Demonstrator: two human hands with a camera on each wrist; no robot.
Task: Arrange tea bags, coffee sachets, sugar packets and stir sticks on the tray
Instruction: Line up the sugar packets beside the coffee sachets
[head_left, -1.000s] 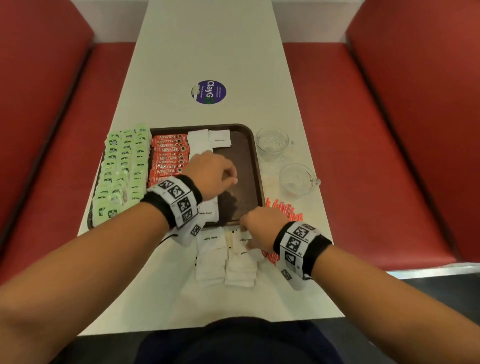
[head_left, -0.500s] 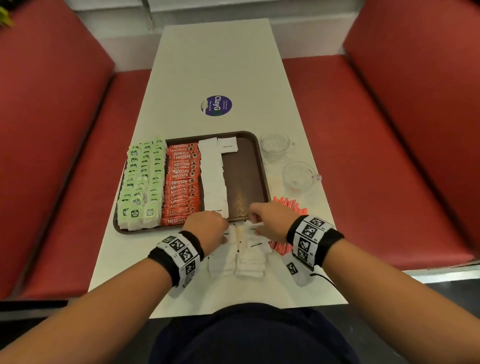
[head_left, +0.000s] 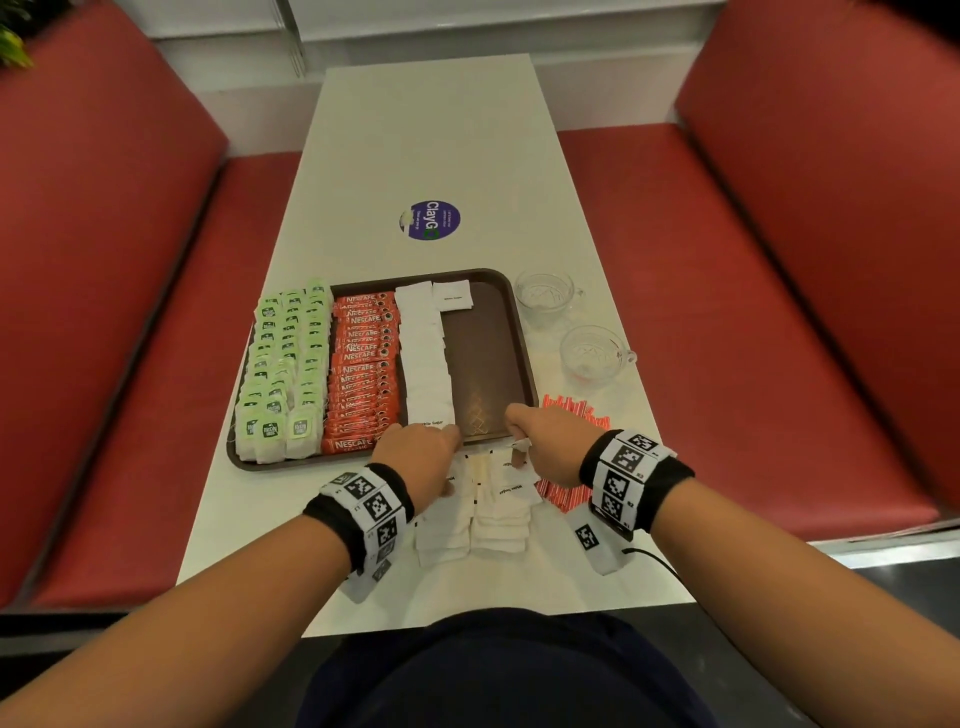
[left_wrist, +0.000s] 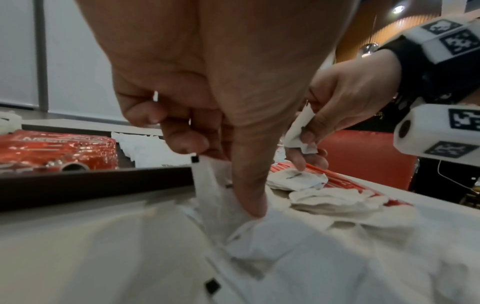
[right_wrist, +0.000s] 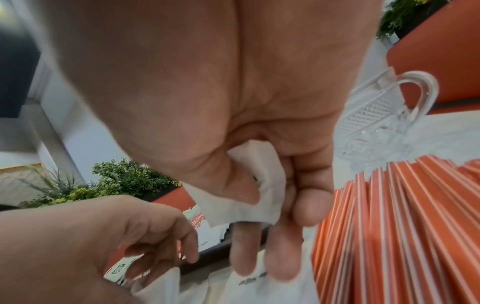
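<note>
White sugar packets (head_left: 478, 512) heaped on white table (head_left: 426, 130) just before brown tray (head_left: 498, 338), beside orange stir sticks (head_left: 563, 496). One sugar packet (right_wrist: 249, 197) pinched in right hand (head_left: 550, 441). Another packet (left_wrist: 207, 185) pinched by left hand (head_left: 421, 457). On tray: green tea bags (head_left: 283, 369), Nescafe sachets (head_left: 363, 364), sugar row (head_left: 423, 353).

I see a long white table (head_left: 431, 156) carrying a dark brown plastic tray (head_left: 524, 358), two clear glass cups (head_left: 597, 353), loose white sugar packets (head_left: 498, 525), orange stir sticks (head_left: 569, 408) and a round purple sticker (head_left: 430, 221).
</note>
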